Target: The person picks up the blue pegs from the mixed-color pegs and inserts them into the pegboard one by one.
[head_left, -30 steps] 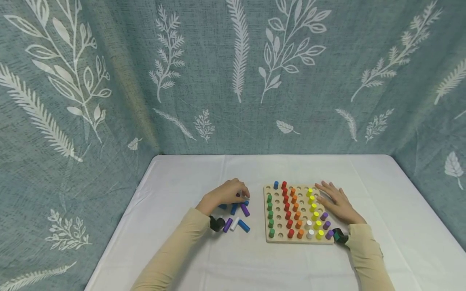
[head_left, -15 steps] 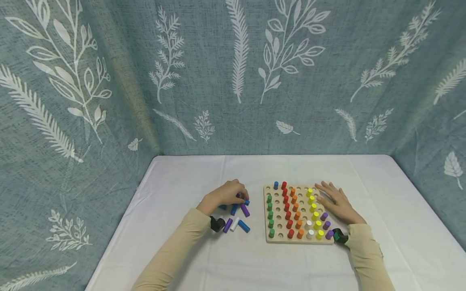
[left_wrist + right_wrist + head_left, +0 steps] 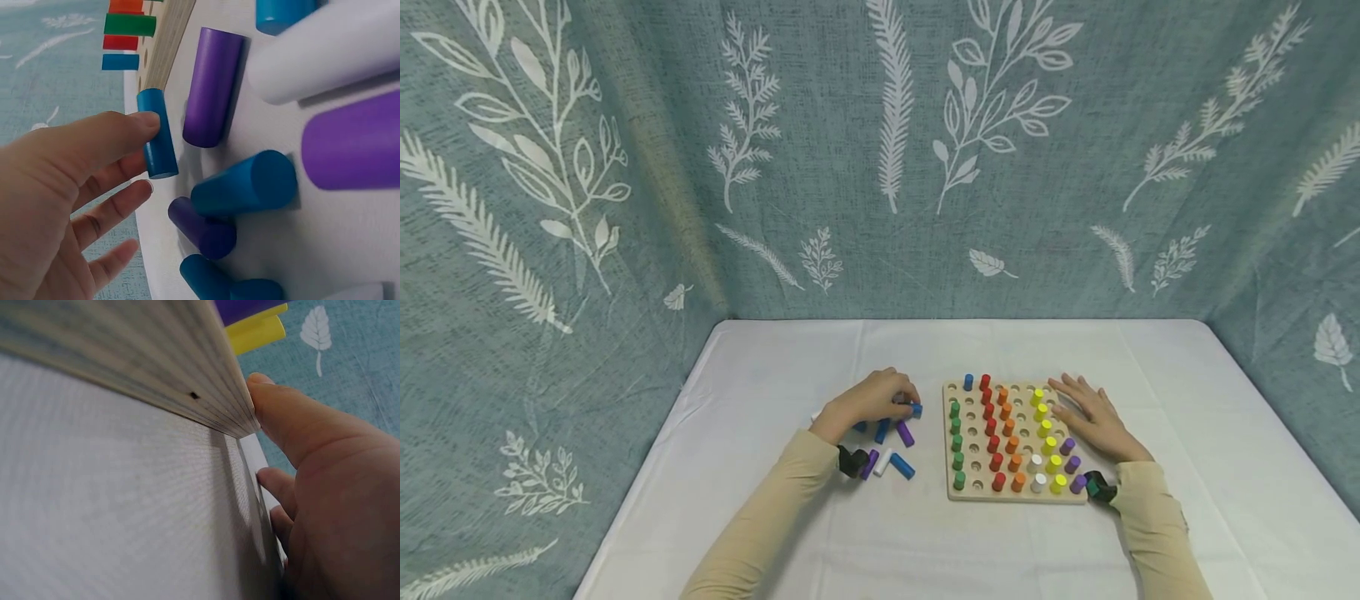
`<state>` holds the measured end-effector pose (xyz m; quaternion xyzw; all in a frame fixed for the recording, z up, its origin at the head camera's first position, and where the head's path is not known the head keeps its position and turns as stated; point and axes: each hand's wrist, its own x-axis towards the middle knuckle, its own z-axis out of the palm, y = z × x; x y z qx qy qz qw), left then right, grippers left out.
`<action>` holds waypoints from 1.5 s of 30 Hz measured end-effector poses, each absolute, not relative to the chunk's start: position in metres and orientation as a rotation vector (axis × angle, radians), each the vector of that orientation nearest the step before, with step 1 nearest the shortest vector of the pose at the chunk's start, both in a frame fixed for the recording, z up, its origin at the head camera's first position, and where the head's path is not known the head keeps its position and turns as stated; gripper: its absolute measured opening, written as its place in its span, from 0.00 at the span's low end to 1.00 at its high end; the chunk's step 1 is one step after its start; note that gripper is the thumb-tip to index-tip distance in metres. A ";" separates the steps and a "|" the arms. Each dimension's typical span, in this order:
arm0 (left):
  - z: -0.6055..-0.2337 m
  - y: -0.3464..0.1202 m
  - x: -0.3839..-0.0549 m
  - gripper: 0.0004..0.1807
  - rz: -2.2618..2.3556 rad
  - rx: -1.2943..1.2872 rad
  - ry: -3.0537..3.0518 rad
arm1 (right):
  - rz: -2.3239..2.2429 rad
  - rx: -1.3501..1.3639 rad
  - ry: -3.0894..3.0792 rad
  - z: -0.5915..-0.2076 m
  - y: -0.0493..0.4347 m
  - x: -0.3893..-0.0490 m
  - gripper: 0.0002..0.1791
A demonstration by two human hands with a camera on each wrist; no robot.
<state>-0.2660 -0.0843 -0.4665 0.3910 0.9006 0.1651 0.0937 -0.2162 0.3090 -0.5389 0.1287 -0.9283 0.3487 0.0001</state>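
Note:
My left hand point(image 3: 874, 397) pinches a blue peg point(image 3: 159, 134) between thumb and forefinger, just above the loose pegs left of the board; its other fingers are spread. Below it lie several pegs, among them a purple peg point(image 3: 214, 87), another blue peg point(image 3: 244, 182) and a white peg point(image 3: 883, 462). The wooden pegboard point(image 3: 1017, 499) holds upright rows of green, red, orange, yellow, white and purple pegs, with one blue peg point(image 3: 968, 382) at its far left. My right hand point(image 3: 1096, 421) rests along the board's right edge, fingers extended, its thumb point(image 3: 284, 415) against the board's side.
A white cloth point(image 3: 880, 533) covers the table, and a blue-green leaf-patterned curtain point(image 3: 850, 167) hangs behind and at both sides. One blue peg point(image 3: 902, 466) lies nearest the front of the loose group. Several board holes are unfilled, including most of the second column.
The left hand has lifted a blue peg from the pile and shifted slightly right, toward the board. The right hand has stayed in place on the board's edge.

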 end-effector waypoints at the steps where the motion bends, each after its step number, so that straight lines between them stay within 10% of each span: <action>1: -0.466 -0.084 -0.266 0.10 0.507 1.154 2.673 | 1.097 0.403 -2.914 -0.539 0.309 -0.217 0.32; 45: -0.467 -0.042 -0.265 0.15 0.915 1.062 2.643 | 1.128 0.428 -2.896 -0.541 0.311 -0.218 0.32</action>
